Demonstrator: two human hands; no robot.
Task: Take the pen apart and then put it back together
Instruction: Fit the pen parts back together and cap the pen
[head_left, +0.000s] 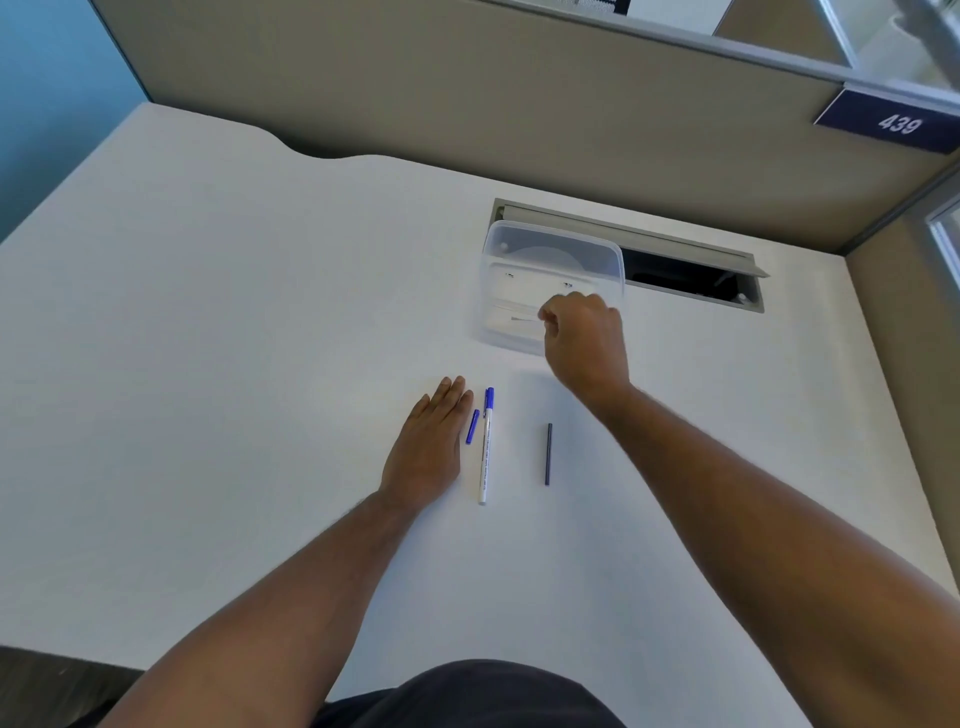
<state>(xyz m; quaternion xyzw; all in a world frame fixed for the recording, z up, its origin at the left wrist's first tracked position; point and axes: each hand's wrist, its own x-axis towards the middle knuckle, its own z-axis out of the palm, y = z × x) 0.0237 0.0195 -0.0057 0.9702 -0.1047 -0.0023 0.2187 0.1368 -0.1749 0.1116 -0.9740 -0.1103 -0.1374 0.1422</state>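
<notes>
One view only, head-worn, wide-angle. We look steeply down and forward from above the white desk (208, 364), its near edge at the bottom of frame. Both forearms run up from the bottom corners toward mid-frame, so the work area sits close beneath us. Straight edges bow at the margins. The grey partition (415, 93) fills the far top. No second view to overlap.

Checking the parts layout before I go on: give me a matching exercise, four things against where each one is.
1. small blue piece
2. white pen barrel
3. dark refill
4. right hand

A. lying alone, to the right of the barrel
B. curled at the clear container
C. between the left hand and the barrel
D. longest part, blue cap at far end

Pairs: 1-C, 2-D, 3-A, 4-B
</notes>
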